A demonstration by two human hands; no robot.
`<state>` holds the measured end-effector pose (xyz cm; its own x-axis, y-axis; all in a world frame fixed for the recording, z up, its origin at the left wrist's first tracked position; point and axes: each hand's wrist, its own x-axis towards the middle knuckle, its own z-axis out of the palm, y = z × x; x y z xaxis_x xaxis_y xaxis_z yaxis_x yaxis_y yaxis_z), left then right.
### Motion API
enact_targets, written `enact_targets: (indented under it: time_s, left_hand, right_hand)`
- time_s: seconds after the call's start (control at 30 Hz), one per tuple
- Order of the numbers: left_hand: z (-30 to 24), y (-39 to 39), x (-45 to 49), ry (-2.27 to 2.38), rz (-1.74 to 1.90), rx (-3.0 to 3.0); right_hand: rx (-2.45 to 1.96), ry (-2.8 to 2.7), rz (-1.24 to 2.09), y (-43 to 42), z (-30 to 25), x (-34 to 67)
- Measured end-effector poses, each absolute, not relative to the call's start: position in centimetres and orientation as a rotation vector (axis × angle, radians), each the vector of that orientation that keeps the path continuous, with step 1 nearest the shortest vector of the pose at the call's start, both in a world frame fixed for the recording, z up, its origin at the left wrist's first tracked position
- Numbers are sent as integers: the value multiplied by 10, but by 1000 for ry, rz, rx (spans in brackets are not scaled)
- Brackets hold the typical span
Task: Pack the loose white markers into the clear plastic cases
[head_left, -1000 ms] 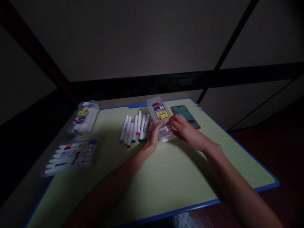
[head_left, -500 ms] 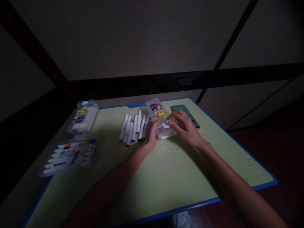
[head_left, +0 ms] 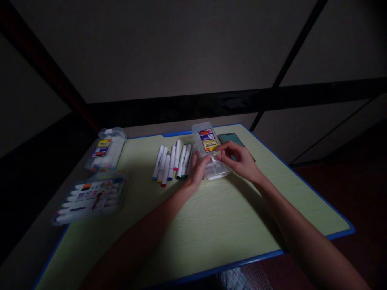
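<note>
A clear plastic marker case point(head_left: 216, 172), its lid folded back and bearing a yellow and blue label, sits between both hands near the table's far side. My left hand point(head_left: 196, 172) grips the case along its left side, thumb over the edge. With thumb and fingers curled together, my right hand point(head_left: 237, 159) pinches the case near where lid and body meet. The exact contact of those fingertips is hard to see. Just left of my left hand lie several white markers point(head_left: 165, 165) with coloured ends, some partly hidden by the hand.
A phone point(head_left: 231, 139) lies behind my right hand, partly covered. On the left, a filled marker case point(head_left: 105, 149) stands behind a flat clear pack of pens point(head_left: 90, 199), which overhangs the left edge of the blue-rimmed table point(head_left: 193, 233). A wall rises behind.
The marker case has shifted slightly right, and its lid stands a little more upright. My left hand moved right with it; my right fingers have drawn closer together.
</note>
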<state>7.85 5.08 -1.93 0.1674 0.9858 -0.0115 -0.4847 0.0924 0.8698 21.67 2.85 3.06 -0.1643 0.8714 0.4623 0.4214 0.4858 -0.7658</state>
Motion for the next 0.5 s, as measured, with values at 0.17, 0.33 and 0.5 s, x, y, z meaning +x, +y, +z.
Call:
enact_targets:
  time_s: [0.17,0.33,0.5]
  left_hand:
    - [-20,47,78,715,1249,908]
    - [-21,49,77,719,1255,928]
    - [-18,48,77,703,1240,945]
  right_hand:
    - [-1136,-1576,669,33,23,212]
    - [-1131,-1438,767,36,21,211]
    - [-1127,-1276,820,37,19,204]
